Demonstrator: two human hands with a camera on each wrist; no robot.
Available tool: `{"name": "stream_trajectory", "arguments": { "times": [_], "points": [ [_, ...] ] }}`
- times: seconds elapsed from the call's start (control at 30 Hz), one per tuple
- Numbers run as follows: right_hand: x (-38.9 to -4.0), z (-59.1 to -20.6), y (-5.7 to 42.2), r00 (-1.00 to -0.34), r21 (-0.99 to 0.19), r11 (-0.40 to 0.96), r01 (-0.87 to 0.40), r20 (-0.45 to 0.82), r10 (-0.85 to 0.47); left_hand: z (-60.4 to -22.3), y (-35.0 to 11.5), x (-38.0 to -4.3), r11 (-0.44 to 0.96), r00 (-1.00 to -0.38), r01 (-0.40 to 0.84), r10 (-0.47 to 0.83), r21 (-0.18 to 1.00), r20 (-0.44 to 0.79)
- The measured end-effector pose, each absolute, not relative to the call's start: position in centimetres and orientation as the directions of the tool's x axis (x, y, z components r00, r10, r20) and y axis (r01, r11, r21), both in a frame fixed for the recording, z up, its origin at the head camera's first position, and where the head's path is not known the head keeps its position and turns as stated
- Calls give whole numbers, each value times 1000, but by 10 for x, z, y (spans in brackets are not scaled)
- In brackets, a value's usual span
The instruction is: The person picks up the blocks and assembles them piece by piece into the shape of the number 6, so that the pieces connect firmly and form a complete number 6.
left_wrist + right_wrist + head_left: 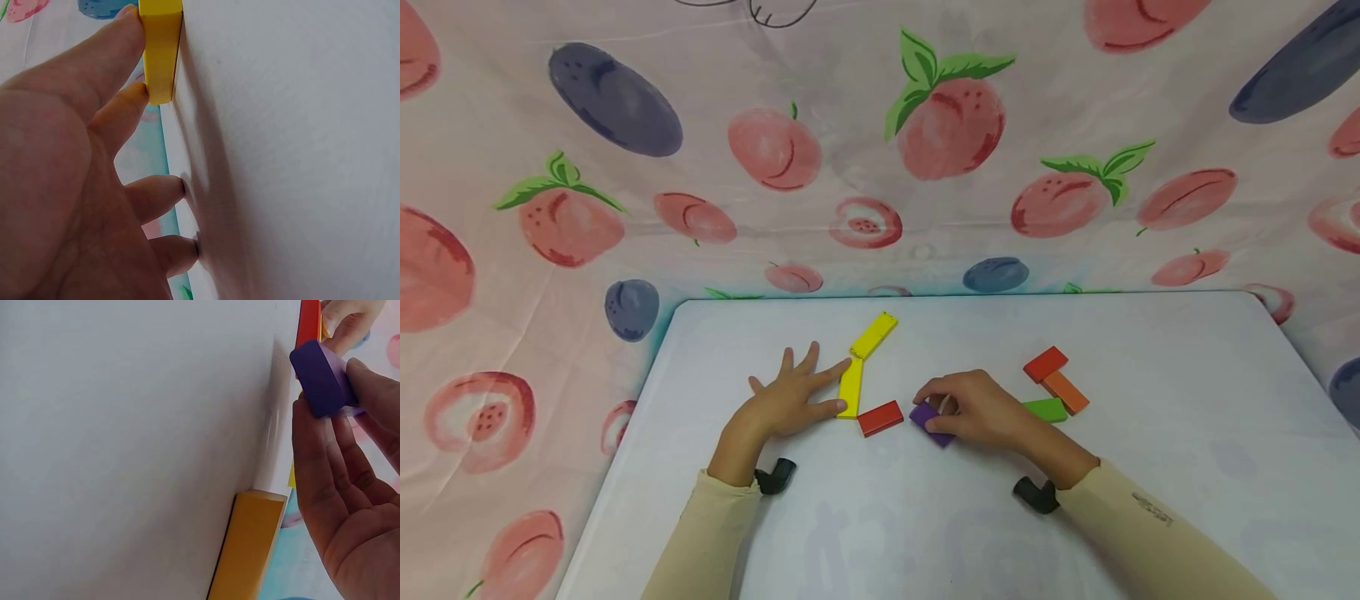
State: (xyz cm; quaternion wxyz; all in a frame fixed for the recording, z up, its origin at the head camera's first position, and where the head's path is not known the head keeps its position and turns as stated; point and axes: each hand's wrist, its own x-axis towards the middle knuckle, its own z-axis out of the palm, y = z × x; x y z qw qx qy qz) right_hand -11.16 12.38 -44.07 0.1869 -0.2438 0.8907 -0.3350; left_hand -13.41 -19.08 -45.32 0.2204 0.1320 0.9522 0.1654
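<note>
My left hand (786, 404) lies with fingers spread on the table, thumb and index fingertip against the left side of a yellow block (850, 392). In the left wrist view both digits touch that yellow block (161, 50), and other fingertips rest on the tabletop. A second yellow block (874, 335) slants up and right from its far end. A red block (881, 418) angles away from its near end. Right of the red one, my right hand (977, 408) pinches a purple block (322, 378) between thumb and fingers; a small gap separates purple from red.
Beyond my right wrist lie another red block (1045, 364), an orange block (1066, 392) and a green block (1047, 409), partly hidden by the hand. The white table (880, 533) ends at a fruit-patterned cloth (850, 150) behind it.
</note>
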Motion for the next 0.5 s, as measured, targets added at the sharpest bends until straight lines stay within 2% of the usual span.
{"name": "stream_trajectory", "arguments": {
  "times": [0.5],
  "points": [
    [-121,-446,115,-814,-651,703,-287,-222,-538,-454,-189,-134,914,-874,171,314,368,-372]
  ]
}}
